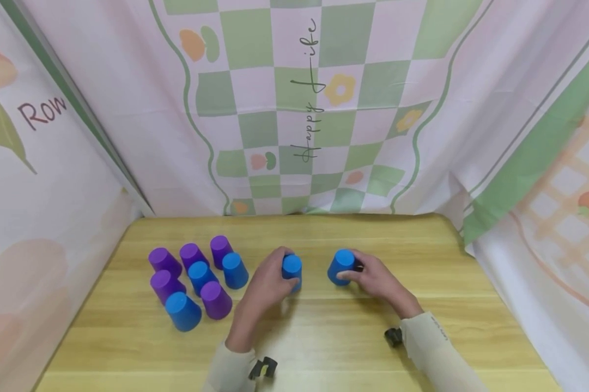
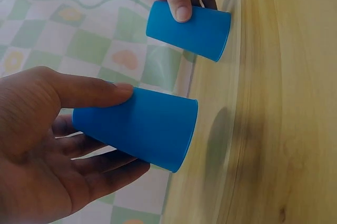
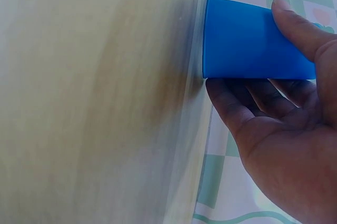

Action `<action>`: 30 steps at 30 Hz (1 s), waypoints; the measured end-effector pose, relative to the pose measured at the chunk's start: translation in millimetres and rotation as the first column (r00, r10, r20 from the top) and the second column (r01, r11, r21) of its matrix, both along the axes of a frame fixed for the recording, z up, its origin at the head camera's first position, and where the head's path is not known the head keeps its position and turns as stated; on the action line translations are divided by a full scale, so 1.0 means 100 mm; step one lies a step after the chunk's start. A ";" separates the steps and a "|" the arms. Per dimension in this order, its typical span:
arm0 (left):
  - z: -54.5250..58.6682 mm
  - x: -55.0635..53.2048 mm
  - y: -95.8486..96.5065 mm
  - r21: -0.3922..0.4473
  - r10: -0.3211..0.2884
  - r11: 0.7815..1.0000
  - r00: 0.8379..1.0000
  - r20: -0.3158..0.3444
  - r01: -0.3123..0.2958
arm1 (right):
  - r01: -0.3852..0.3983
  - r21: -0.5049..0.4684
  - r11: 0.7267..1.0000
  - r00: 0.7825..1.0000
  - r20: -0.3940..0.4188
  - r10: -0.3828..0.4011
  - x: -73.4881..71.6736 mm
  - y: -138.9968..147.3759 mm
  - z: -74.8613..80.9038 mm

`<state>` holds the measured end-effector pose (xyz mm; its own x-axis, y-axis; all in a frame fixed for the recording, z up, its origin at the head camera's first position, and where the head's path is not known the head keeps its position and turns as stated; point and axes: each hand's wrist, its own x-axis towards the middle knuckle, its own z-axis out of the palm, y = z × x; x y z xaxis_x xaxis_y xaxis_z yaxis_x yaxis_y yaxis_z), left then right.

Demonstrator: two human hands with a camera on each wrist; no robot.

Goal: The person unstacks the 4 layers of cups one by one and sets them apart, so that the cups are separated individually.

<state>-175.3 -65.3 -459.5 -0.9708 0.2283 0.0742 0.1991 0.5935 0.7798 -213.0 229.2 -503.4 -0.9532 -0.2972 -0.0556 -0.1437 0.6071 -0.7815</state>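
Note:
My left hand (image 1: 269,280) grips an upside-down blue cup (image 1: 292,270), its thumb on the near side and the fingers behind. In the left wrist view this blue cup (image 2: 142,126) hangs a little above the wood, over its own shadow. To the right, my right hand (image 1: 375,277) holds a second upside-down blue cup (image 1: 342,267) between thumb and fingers. In the right wrist view the rim of that cup (image 3: 253,42) is at or just above the table; I cannot tell which. A gap separates the two held cups.
Left of my hands, several upside-down purple cups (image 1: 217,300) and blue cups (image 1: 183,311) stand in rough rows on the wooden table (image 1: 343,348). A printed curtain (image 1: 304,109) hangs along the table's back edge, with more cloth (image 1: 49,218) at the sides.

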 end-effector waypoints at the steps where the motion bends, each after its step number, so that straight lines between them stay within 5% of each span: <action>1: 0.00 0.01 -0.01 0.001 0.004 1.000 1.000 0.002 -0.004 | 0.001 0.001 1.000 1.000 0.000 -0.001 0.00 0.00 0.00; 14: 0.07 0.10 -0.16 -0.005 0.076 0.997 0.996 0.041 -0.075 | -0.007 0.003 1.000 1.000 -0.006 0.007 -0.02 0.00 0.00; 24: 0.04 0.14 -0.31 -0.022 0.118 0.993 0.993 0.021 -0.117 | -0.006 -0.012 1.000 1.000 -0.001 0.006 -0.02 0.00 0.00; 30: 0.03 0.19 -0.40 -0.043 0.145 0.989 0.987 0.065 -0.142 | -0.009 -0.010 1.000 1.000 -0.006 0.009 0.00 0.00 0.00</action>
<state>-156.4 -105.4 -456.5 -0.9961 0.0877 0.0011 0.0573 0.6416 0.7649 -213.4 229.1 -503.6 -0.9507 -0.3064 -0.0472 -0.1536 0.5977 -0.7868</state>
